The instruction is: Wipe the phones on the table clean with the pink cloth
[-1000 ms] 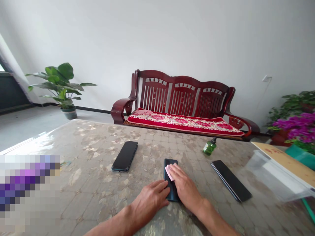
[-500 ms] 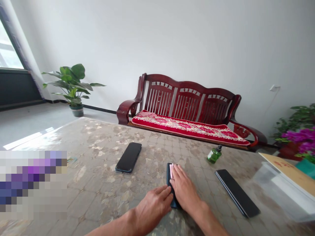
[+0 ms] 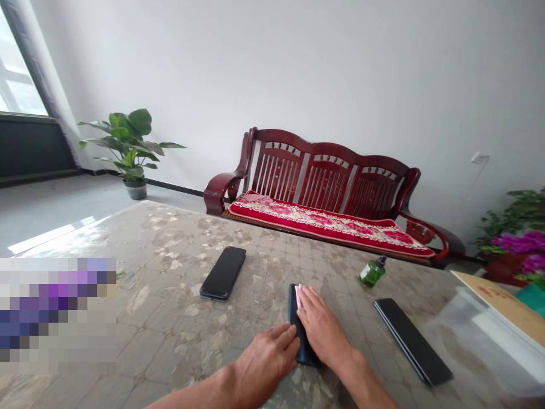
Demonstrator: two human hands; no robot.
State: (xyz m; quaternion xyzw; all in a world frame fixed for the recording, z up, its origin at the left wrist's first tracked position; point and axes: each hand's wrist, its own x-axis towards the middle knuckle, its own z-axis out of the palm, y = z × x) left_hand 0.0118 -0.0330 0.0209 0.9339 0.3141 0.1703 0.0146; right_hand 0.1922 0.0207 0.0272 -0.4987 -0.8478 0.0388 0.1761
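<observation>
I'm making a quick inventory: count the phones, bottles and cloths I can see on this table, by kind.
Phones: 3 (the left phone, the middle phone partly covered by the hands, the right phone)
Green bottle: 1
Pink cloth, partly under the right hand: 1
Total: 5

2 bare hands [image 3: 269, 357] [image 3: 322, 325] with bare wrists [image 3: 230, 379] and bare forearms [image 3: 369, 382]

Pink cloth [image 3: 298, 295], dark-blue phone [image 3: 292, 307], green bottle [image 3: 372, 275], taupe grid-patterned tablecloth [image 3: 170, 321]
</observation>
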